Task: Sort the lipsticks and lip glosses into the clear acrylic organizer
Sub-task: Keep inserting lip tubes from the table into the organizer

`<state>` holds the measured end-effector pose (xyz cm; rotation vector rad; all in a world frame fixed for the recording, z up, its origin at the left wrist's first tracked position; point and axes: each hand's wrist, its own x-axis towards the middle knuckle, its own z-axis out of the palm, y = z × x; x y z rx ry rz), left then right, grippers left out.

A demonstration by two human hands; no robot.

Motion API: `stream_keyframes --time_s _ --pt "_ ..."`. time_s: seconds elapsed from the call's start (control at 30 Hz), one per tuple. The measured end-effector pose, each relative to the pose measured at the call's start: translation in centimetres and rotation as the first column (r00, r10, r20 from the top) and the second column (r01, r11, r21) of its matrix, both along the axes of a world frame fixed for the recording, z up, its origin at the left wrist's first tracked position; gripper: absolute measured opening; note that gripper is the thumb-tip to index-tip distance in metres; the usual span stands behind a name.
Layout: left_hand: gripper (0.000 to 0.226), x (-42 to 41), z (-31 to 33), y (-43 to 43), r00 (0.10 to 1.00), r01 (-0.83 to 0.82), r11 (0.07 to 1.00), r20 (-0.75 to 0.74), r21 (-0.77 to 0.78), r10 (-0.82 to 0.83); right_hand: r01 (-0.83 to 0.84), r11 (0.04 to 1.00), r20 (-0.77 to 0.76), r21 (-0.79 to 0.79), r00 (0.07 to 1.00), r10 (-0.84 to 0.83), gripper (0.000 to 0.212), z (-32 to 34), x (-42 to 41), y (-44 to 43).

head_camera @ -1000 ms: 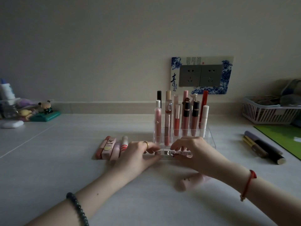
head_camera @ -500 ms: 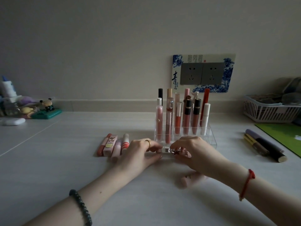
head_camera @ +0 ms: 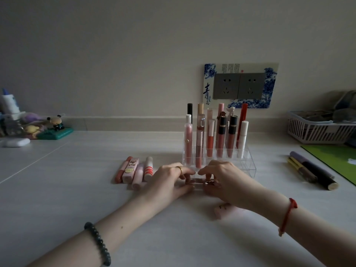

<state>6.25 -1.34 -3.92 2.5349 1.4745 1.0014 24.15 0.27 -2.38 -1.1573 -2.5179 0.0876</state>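
**Head view: both hands on a clear-cased piece at the organizer's front edge**

Your left hand (head_camera: pixel 169 180) and right hand (head_camera: pixel 227 182) met at the front of the clear acrylic organizer (head_camera: pixel 248 166), fingertips pinched together on a small transparent item (head_camera: pixel 196 181) lying against its near edge; in the dim light it looked like a clear-cased lipstick, though you could not be sure. Inside the organizer, upright lip glosses (head_camera: pixel 210 137) filled the back rows. Left of the organizer, four pink and coral tubes (head_camera: pixel 134 170) lay side by side on the table (head_camera: pixel 77 189). Nearer you than the organizer, a pale pink lipstick (head_camera: pixel 223 210) lay partly hidden under your right wrist. Well right of the organizer lay dark pens (head_camera: pixel 312 172).
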Motion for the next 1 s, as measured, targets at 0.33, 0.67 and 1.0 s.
stream_keyframes --time_s 0.33,0.67,1.0 --pt "0.027 0.2 0.9 -0.4 0.962 0.065 0.998 0.268 -0.022 -0.057 -0.057 0.998 -0.066 0.014 0.996 0.057 0.018 1.0 0.5 -0.1" --pt "0.025 2.9 4.5 1.0 0.699 0.221 0.975 0.703 -0.037 -0.131 0.048 0.998 -0.741 0.032 0.672 -0.009 0.017 6.4 1.2 0.6" --pt "0.035 5.4 4.1 2.9 0.693 0.229 0.97 0.714 -0.083 -0.102 0.196 0.98 -0.788 0.03 0.607 -0.098 0.024 5.0 0.7 3.7"
